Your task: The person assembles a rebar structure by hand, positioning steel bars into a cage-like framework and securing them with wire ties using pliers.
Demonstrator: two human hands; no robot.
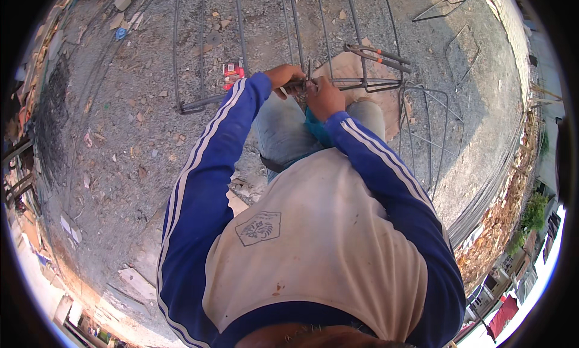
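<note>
Before my knees lies a grid of steel reinforcing bars (294, 31), long bars running away from me and a crosswise bar (208, 101) at the near end. My left hand (286, 78) curls its fingers round the crosswise bar where a long bar meets it. Close beside it, my right hand (325, 99) is closed in a pinch at the same joint; what its fingertips hold is too small to make out. Pincers (380, 56) with orange-banded dark handles rest on the bars to the right of my hands.
A red packet (233, 73) lies left of my hands. Bent steel frames (431, 122) lie to the right, and another bent frame (443, 9) farther off. A brown flat sheet (347, 67) is under the bars. Rubble and scraps dot the gravel ground (120, 143).
</note>
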